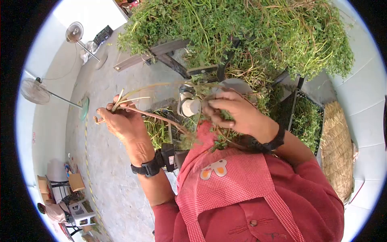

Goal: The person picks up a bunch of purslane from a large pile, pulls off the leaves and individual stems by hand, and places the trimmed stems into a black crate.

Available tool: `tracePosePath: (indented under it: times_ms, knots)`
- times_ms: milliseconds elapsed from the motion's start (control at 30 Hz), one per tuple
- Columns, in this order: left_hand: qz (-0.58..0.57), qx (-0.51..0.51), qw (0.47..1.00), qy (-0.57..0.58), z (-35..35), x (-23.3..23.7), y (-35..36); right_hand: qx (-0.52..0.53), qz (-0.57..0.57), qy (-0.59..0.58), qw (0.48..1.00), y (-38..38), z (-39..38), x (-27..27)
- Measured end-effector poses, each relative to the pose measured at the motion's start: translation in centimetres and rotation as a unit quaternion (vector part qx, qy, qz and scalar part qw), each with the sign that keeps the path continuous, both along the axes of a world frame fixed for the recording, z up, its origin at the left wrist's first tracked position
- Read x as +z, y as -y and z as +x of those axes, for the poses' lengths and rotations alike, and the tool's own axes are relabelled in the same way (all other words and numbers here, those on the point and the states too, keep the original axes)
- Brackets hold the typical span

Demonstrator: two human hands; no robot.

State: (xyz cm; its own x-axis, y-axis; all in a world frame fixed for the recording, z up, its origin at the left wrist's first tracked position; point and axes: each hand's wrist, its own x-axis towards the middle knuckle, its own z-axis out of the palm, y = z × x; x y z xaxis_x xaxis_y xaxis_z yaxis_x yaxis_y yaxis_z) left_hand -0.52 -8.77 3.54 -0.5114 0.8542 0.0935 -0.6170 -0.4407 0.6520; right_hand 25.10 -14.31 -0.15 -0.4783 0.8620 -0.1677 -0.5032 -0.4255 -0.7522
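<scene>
My left hand (127, 125) is raised on the left, its fingers closed around the cut ends of a few long plant stems (159, 117). These stems, some pale green and some reddish, stretch across in front of me to my right hand (242, 115). That hand's fingers are curled around the leafy part of the stems, and motion blurs the fingertips. Green leaves (221, 142) hang just below it, over my red checked apron (238, 173). Exactly which stems the right fingers grip is hard to make out.
A large heap of leafy green plants (242, 28) covers the table (167, 47) ahead. More greens fill a black crate (312, 121) at right, beside a rolled straw mat (336, 149). Two standing fans (74, 32) are at left. A person (54, 211) sits far lower left.
</scene>
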Motion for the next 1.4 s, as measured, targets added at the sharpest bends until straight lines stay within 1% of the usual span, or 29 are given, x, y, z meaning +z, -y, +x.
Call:
tracePosePath:
  times_ms: [67,133,167,200,233,267,300,333,400,433,467,500,533,567,667,733,800,900,967,1000,1033,1067,1100,1133,1167,1233,1300,1367,1400]
  knots:
    - [-0.001,-0.010,1.000,0.016,-0.1,0.3,0.1,-0.023,0.017,0.013,0.999,-0.4,1.3,0.2]
    - [0.000,-0.024,0.999,0.034,0.1,0.7,0.1,-0.065,0.072,0.040,0.995,-0.7,2.3,0.9]
    - [0.005,-0.027,0.999,0.033,0.2,0.9,0.3,-0.077,0.076,0.077,0.991,-0.5,2.4,1.2]
    - [0.010,-0.030,0.999,0.031,0.3,1.0,0.4,-0.078,0.078,0.077,0.991,-0.3,2.3,1.2]
    - [0.012,-0.032,0.999,0.031,0.1,0.9,0.4,-0.066,0.117,0.179,0.975,-0.1,1.9,1.0]
    - [0.020,-0.053,0.998,0.038,-0.3,0.7,0.3,-0.053,0.155,0.279,0.946,0.2,1.6,1.0]
    - [0.029,-0.075,0.996,0.045,-0.7,0.5,0.2,-0.052,0.153,0.246,0.956,0.5,1.4,1.1]
    - [0.030,-0.076,0.996,0.045,-0.9,0.4,0.2,-0.053,0.154,0.246,0.955,0.3,1.3,0.9]
    - [0.040,-0.099,0.992,0.063,-1.4,0.1,0.2,-0.152,0.297,0.291,0.897,-0.7,1.2,-0.1]
    - [0.041,-0.101,0.992,0.063,-1.8,-0.1,0.1,-0.180,0.337,0.348,0.856,-1.3,1.8,0.0]
    - [0.044,-0.134,0.987,0.076,-2.4,-0.2,-0.1,-0.183,0.337,0.348,0.855,-1.5,2.3,0.2]
    - [0.046,-0.166,0.981,0.089,-2.4,-0.1,-0.1,-0.167,0.301,0.358,0.868,-1.3,2.5,1.5]
    - [0.047,-0.169,0.980,0.090,-2.3,0.0,0.0,-0.149,0.265,0.366,0.879,-1.4,2.8,2.3]
    - [0.048,-0.173,0.978,0.104,-2.2,0.2,0.2,-0.161,0.339,0.377,0.847,-2.0,3.2,2.0]
    - [0.052,-0.177,0.976,0.116,-1.6,0.7,0.6,-0.133,0.380,0.347,0.847,-2.5,3.1,2.4]
    - [0.053,-0.178,0.976,0.113,-1.3,0.8,0.9,-0.114,0.379,0.369,0.841,-2.3,2.5,2.5]
    - [0.072,-0.212,0.966,0.132,-1.1,0.9,1.1,-0.095,0.378,0.390,0.834,-2.3,2.0,2.4]
    - [0.057,-0.178,0.975,0.121,-0.7,1.2,1.3,-0.058,0.400,0.409,0.818,-2.4,1.4,1.6]
    - [0.042,-0.156,0.980,0.114,-0.2,1.5,1.6,-0.116,0.417,0.388,0.814,-2.3,1.0,1.4]
    - [0.027,-0.135,0.985,0.107,0.0,1.6,1.6,-0.115,0.417,0.388,0.814,-2.2,0.9,1.4]
    - [0.027,-0.135,0.985,0.107,-0.3,1.2,1.5,-0.161,0.390,0.409,0.809,-2.2,0.8,1.4]
    - [0.054,-0.174,0.978,0.100,-0.8,0.6,1.3,-0.207,0.361,0.430,0.801,-2.2,0.8,1.4]
    - [0.081,-0.213,0.969,0.093,-0.6,0.7,1.3,-0.208,0.361,0.430,0.801,-2.4,0.8,1.2]
    - [0.081,-0.215,0.969,0.093,-0.1,0.8,1.5,-0.234,0.285,0.396,0.841,-2.9,0.8,0.7]
    - [0.062,-0.184,0.977,0.089,0.7,0.9,1.7,-0.257,0.207,0.357,0.874,-3.3,0.8,0.4]
    - [0.040,-0.140,0.986,0.085,1.6,1.3,1.8,-0.283,0.196,0.345,0.873,-3.7,0.6,0.1]
    - [0.057,-0.152,0.984,0.074,1.6,1.1,2.0,-0.308,0.184,0.333,0.872,-4.5,1.0,-0.9]
    - [0.075,-0.161,0.982,0.062,0.6,0.8,2.0,-0.404,0.216,0.449,0.767,-6.0,2.9,-2.2]
    - [0.107,-0.152,0.982,0.046,-1.1,0.6,1.6,-0.404,0.216,0.449,0.767,-5.9,4.2,-2.0]
